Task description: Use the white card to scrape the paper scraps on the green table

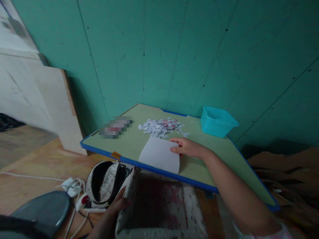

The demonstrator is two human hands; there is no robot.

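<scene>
Lying at the near edge of a pale green table (229, 166), a white sheet of paper (158, 156) is gripped near its far right corner by the right hand (185, 147). Its near side is laid roughly along the table's blue trim, and its far side is pointed at a pile of paper scraps (160, 127); it is seen broader from side to side, but its true long axis cannot be told. Below the trim, the left wall of a patterned fabric box (190, 204) is touched by the left hand (118, 204); whether that hand is closed on it cannot be told. Near the table's far right corner, a turquoise bin (218, 124) is set. Behind, a green wall (159, 56) is crossed by seams, and a pale board (58, 109) is leaned at left.
</scene>
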